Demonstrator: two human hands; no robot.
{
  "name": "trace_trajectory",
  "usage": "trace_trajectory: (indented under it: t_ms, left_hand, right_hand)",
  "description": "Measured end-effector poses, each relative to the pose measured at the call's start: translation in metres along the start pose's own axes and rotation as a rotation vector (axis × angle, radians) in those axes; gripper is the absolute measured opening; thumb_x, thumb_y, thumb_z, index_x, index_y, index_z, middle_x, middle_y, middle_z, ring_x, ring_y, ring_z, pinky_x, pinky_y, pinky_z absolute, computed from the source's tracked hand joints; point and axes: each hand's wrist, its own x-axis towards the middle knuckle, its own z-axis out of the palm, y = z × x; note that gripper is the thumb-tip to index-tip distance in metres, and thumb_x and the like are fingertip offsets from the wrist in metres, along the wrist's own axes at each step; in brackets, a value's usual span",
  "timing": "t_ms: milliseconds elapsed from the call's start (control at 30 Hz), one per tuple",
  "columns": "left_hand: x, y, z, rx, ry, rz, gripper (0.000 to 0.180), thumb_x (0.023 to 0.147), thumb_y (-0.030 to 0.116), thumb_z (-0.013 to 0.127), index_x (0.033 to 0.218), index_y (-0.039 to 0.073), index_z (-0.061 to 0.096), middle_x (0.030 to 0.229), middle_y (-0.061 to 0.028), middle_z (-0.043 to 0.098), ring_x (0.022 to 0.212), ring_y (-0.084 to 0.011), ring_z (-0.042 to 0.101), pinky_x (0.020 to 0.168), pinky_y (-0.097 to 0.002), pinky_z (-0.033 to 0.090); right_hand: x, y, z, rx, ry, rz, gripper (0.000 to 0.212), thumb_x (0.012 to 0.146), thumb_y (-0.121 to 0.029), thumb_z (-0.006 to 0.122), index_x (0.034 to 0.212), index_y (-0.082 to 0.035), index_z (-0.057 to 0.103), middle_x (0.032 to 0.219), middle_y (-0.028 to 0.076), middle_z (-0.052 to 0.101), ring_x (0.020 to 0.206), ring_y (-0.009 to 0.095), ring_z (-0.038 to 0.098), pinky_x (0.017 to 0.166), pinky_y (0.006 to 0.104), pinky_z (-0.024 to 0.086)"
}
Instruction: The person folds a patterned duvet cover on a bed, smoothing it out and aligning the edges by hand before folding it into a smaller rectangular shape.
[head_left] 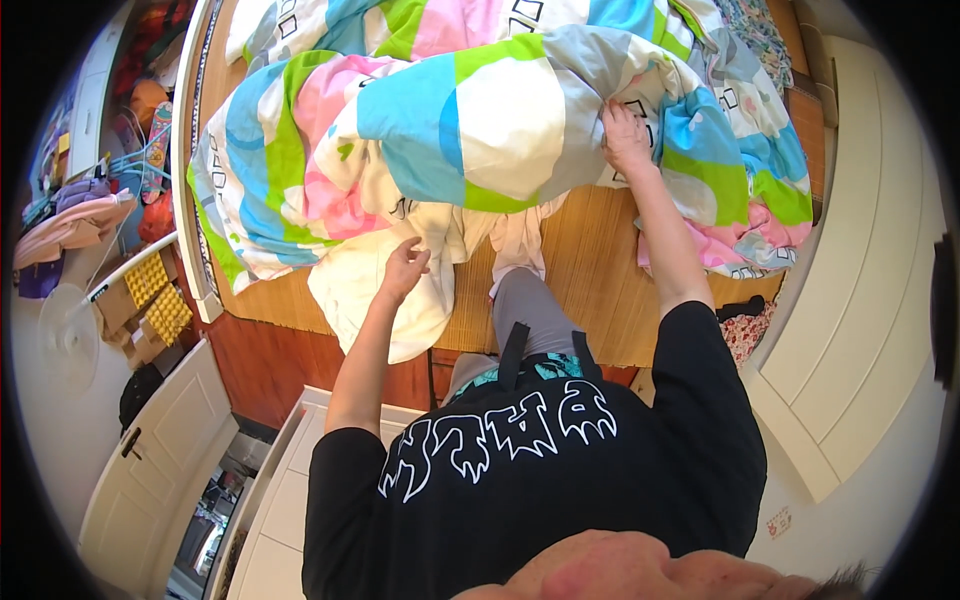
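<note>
A multicoloured duvet (410, 130) with white, blue, green, pink and grey patches lies bunched across the bed. My right hand (627, 138) is closed on its grey and white part, where folds gather around the fingers. Below the duvet's near edge, a cream-white cloth (385, 295) spreads over the bed and hangs past its front. Over that cloth is my left hand (405, 270), fingers slightly bent and apart, holding nothing. One of my knees, in grey trousers, rests on the tan bed mat (585, 260), beside a pale pink piece of cloth (520, 240).
A white bed rail (185, 150) runs along the left side. Beyond it are a white fan (70, 335), hanging clothes (75, 225) and boxes. A white door (160, 475) stands at lower left. A cream headboard-like panel (860, 270) borders the right.
</note>
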Motion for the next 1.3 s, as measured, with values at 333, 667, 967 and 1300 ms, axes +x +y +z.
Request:
trace_trajectory:
  t_ms: [333,667,967,1300]
  left_hand:
    - [-0.006,0.085,0.046,-0.142,-0.309,0.018,0.058,0.086,0.033,0.060,0.132,0.004,0.040,0.115,-0.0075,0.056,0.096,-0.0156,0.057,0.076,-0.0272,0.046]
    - [-0.011,0.183,0.112,-1.085,-0.558,0.074,0.052,0.090,0.041,0.048,0.130,0.008,0.042,0.127,-0.0065,0.050,0.114,-0.0231,0.049,0.094,-0.0369,0.042]
    - [-0.123,0.237,0.090,-1.061,-0.269,-0.072,0.045,0.092,0.035,0.048,0.128,0.009,0.045,0.127,-0.0066,0.051,0.116,-0.0242,0.048,0.097,-0.0402,0.039]
    - [-0.188,0.223,0.005,-0.947,-0.206,-0.008,0.045,0.089,0.027,0.054,0.127,0.005,0.045,0.125,-0.0102,0.053,0.114,-0.0268,0.050,0.098,-0.0417,0.040]
  right_hand:
    - [-0.047,-0.022,-0.058,0.702,0.016,0.051,0.019,0.071,-0.005,0.044,0.078,-0.003,0.062,0.074,0.021,0.061,0.068,0.039,0.058,0.061,0.0434,0.047]
    - [-0.103,-0.146,-0.182,1.254,-0.046,0.055,0.011,0.080,-0.005,0.048,0.085,0.001,0.055,0.074,0.016,0.053,0.070,0.017,0.050,0.062,0.0313,0.041]
    - [-0.296,-0.125,0.005,2.492,-0.382,1.388,0.068,0.091,-0.059,0.029,0.125,-0.003,0.045,0.118,0.013,0.055,0.108,0.027,0.053,0.095,0.0379,0.040]
    - [-0.138,0.083,-0.132,1.532,1.088,0.868,0.047,0.083,-0.040,0.055,0.116,-0.006,0.053,0.102,0.008,0.060,0.093,0.023,0.056,0.081,0.0362,0.045]
